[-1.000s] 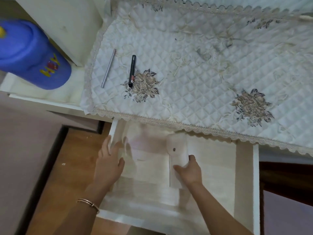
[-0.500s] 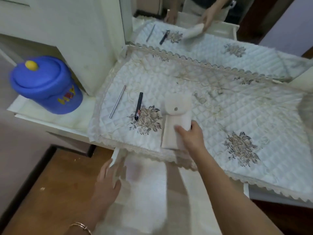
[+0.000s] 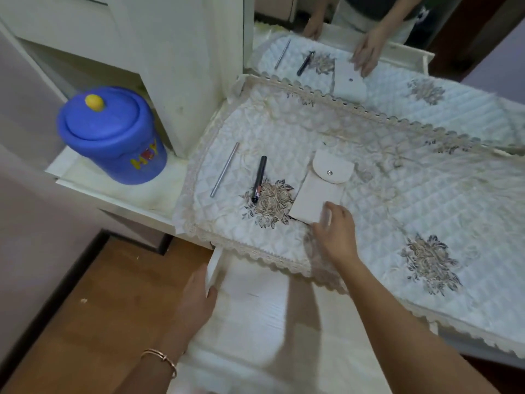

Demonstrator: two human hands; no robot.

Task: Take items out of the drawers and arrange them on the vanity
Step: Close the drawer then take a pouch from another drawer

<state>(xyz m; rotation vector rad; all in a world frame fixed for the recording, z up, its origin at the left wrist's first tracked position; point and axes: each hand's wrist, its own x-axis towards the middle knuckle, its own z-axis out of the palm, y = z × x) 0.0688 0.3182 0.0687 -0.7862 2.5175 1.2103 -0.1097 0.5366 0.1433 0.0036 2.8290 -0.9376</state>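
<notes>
In the head view, a cream pouch [image 3: 321, 189] with a rounded snap flap lies flat on the quilted cover [image 3: 397, 200] that drapes the vanity [image 3: 127, 204], a little left of the frame's centre, its flap end pointing to the top of the frame. Just left of it a black pen [image 3: 259, 179] lies across an embroidered flower, and further left, apart from the pen, lies a thin silver stick [image 3: 225, 169]; both run roughly parallel to the pouch. The right hand [image 3: 336, 231] reaches in from the lower right and meets the pouch at its near right corner; the hand is blurred, so whether it pinches that corner or only touches it cannot be told. The left hand [image 3: 196, 302], with a thin bracelet [image 3: 160, 359] at its wrist, sits low in the frame, well apart from the right, and holds the left wall of the open drawer [image 3: 255, 322], thumb inside and fingers outside. The drawer juts out below the cover's lace edge, and its pale bottom shows between the two arms. At the upper left a blue lidded container [image 3: 110, 135] with a yellow knob [image 3: 94, 102] stands on the vanity's lower side ledge. Along the top right a mirror [image 3: 468, 89] repeats the pouch, the pen, the stick and the hands. Wooden floor [image 3: 85, 322] fills the lower left.
</notes>
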